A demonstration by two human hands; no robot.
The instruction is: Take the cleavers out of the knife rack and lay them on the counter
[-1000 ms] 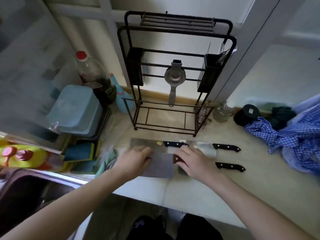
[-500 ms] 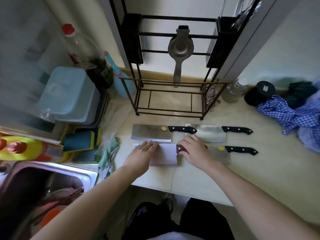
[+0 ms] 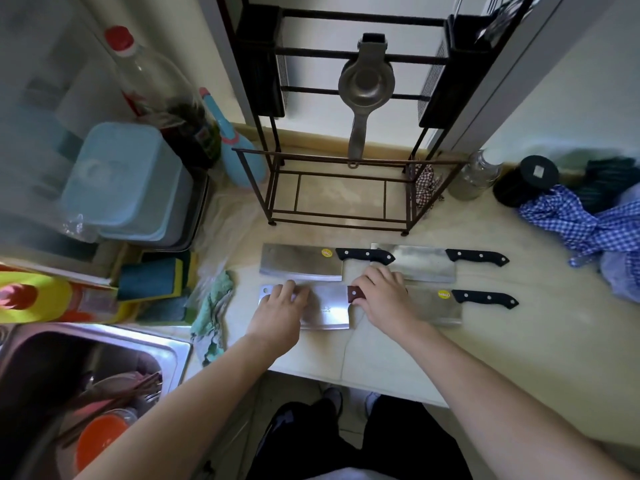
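Note:
Several cleavers lie flat on the beige counter (image 3: 519, 348) in front of the black knife rack (image 3: 343, 202). The near-left cleaver (image 3: 329, 308) has a brown handle. My left hand (image 3: 282, 308) rests flat on its blade, and my right hand (image 3: 382, 296) covers and grips its handle. Behind it lies a black-handled cleaver (image 3: 301, 261) with a yellow sticker. To the right lie two more black-handled cleavers, the far one (image 3: 426, 263) and the near one (image 3: 438, 304).
A metal squeezer (image 3: 365, 84) hangs on the rack. Blue tubs (image 3: 128, 178), a bottle (image 3: 156, 84) and sponges (image 3: 152, 278) crowd the left. A sink (image 3: 86, 382) with dishes sits at the lower left. A rag (image 3: 213, 306) lies by the cleavers. A checked cloth (image 3: 588, 226) lies at the right.
The brown-handled cleaver has come down flat onto the counter, a little nearer the front edge. Both hands stay on it. The camera has tilted downward.

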